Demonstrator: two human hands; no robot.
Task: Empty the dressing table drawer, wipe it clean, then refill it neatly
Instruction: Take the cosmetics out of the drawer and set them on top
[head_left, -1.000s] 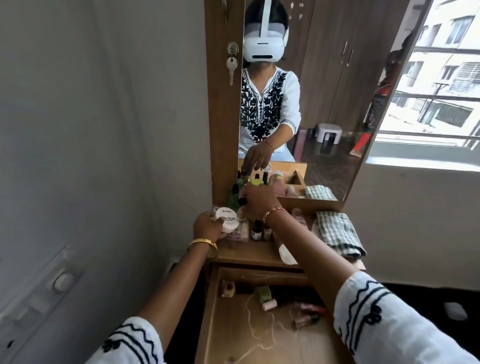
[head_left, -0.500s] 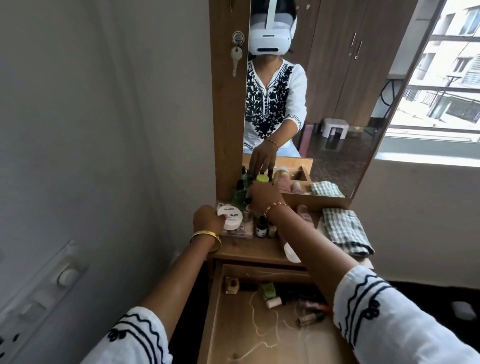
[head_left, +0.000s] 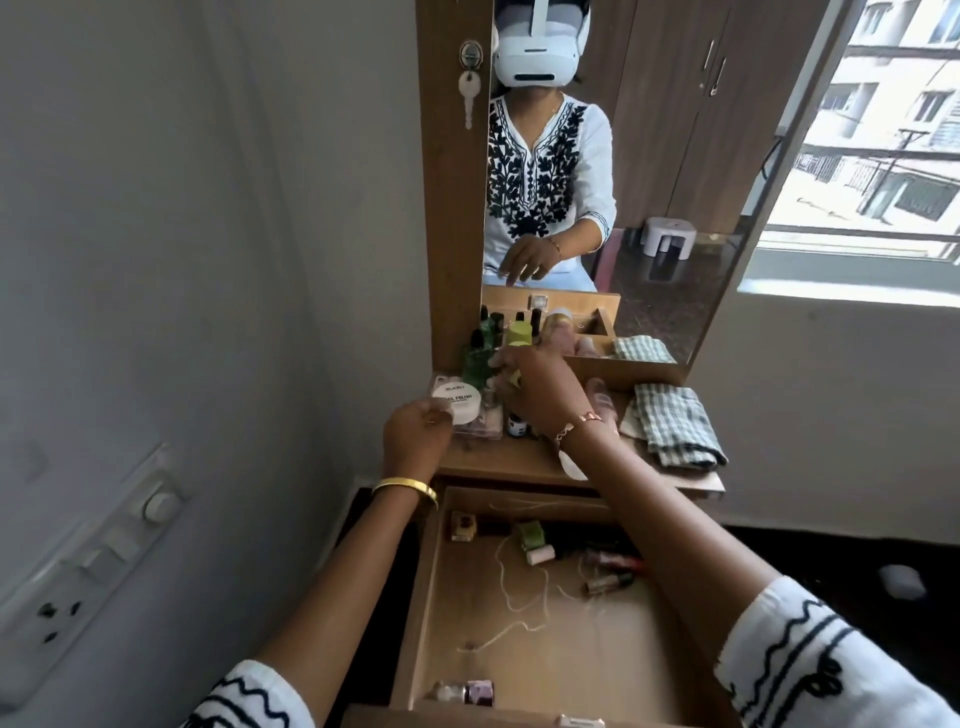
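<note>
While round white tub (head_left: 460, 404) is pinched by left hand (head_left: 415, 434) above tabletop's left rear, right hand (head_left: 535, 387) curls among bottles (head_left: 485, 345); its hold cannot be told. Open drawer (head_left: 431, 587), still littered, lies below both wrists, toward person.

Walls: I see plain grey wall (head_left: 182, 234), switch panel (head_left: 93, 566) low left.
Window: I see daylight from window (head_left: 883, 156), right.
Mirror: tall mirror (head_left: 649, 182) shows wooden wardrobe, white stool.
Floor: dark.

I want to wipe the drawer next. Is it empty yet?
Not empty. The open drawer holds small bottles at the back, another bottle near the front, and loose string.
</note>
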